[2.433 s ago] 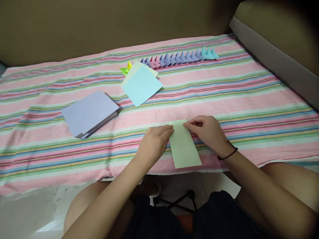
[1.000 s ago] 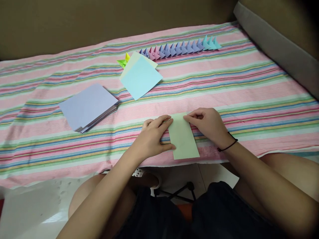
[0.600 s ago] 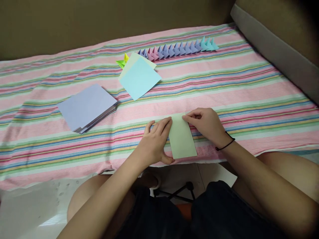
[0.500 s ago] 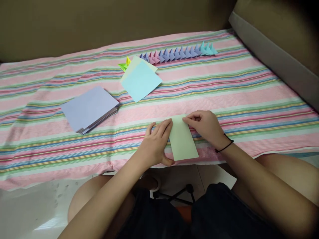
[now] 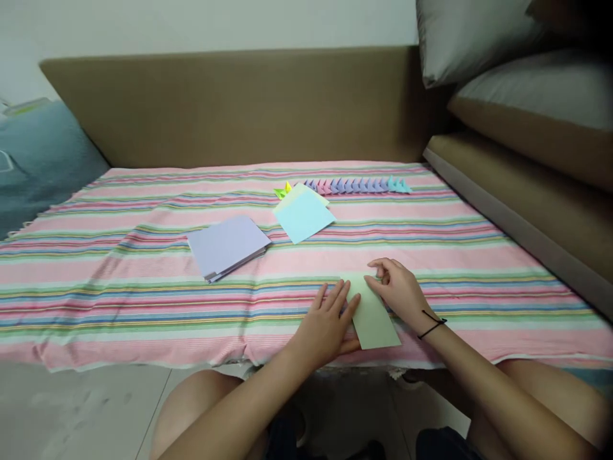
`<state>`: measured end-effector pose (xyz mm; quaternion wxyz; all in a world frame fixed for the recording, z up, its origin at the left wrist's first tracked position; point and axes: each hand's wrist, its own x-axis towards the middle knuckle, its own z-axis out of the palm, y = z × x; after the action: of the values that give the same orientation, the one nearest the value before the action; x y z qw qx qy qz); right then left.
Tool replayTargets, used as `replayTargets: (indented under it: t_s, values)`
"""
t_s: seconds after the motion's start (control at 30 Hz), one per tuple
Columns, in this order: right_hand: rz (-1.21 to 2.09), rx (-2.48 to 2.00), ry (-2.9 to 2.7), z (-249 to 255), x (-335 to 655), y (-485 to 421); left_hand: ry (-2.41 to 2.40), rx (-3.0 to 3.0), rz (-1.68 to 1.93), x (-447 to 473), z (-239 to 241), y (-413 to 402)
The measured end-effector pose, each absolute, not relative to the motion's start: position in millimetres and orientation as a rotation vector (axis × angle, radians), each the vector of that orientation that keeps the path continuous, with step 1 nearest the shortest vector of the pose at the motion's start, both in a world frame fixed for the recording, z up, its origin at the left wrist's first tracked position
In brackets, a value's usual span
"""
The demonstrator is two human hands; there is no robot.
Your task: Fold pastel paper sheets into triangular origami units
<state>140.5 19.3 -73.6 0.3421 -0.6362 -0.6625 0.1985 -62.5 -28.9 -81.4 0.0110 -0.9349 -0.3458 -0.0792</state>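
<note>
A pale green sheet of paper (image 5: 376, 319), a narrow rectangle that looks folded, lies near the front edge of the striped cloth. Across its left edge rests my left hand (image 5: 330, 319), fingers spread, index fingertip on the paper and thumb by its lower left corner. At the upper right edge is my right hand (image 5: 397, 287), its thumb touching the paper and its index finger lifted apart from the thumb. Further back lie a light blue square sheet (image 5: 305, 217) and a pale yellow-green sheet (image 5: 287, 198) partly beneath it.
A stack of lavender paper (image 5: 230, 246) lies to the left. Behind the sheets runs a row of folded paper points (image 5: 359, 186) in purple, pink and turquoise, with yellow and green folded pieces (image 5: 282, 190) at its left. Cushions (image 5: 531, 96) are piled at right on the sofa.
My head view has tilted up, showing the sofa back and wall. My right thumb and index finger have parted at the paper's top edge. My left fingers have spread over the paper.
</note>
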Motion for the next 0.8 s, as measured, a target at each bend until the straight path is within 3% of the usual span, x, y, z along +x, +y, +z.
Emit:
replayTargets:
  t_s: [0.07,0.13,0.23,0.43,0.8]
  values:
    - [0.606,-1.59,-1.606,-70.0,132.4,38.3,-1.081,-2.934,-0.264,-63.3,-82.2,-29.4]
    - [0.949,-1.462,-1.317,-63.7,115.7,67.0,-1.079,-2.941,-0.285,-64.4,-83.4,-29.4]
    - [1.074,-1.418,-1.2,-54.3,78.2,117.3,-1.082,-2.929,-0.3,-66.3,-85.9,-29.5]
    - [1.153,-1.445,-0.937,-48.0,24.4,177.4,-1.075,-2.938,-0.379,-70.6,-90.9,-32.6]
    - [1.069,-1.378,-0.871,-12.8,5.2,182.0,-1.115,-2.911,-0.538,-68.8,-98.3,-36.1]
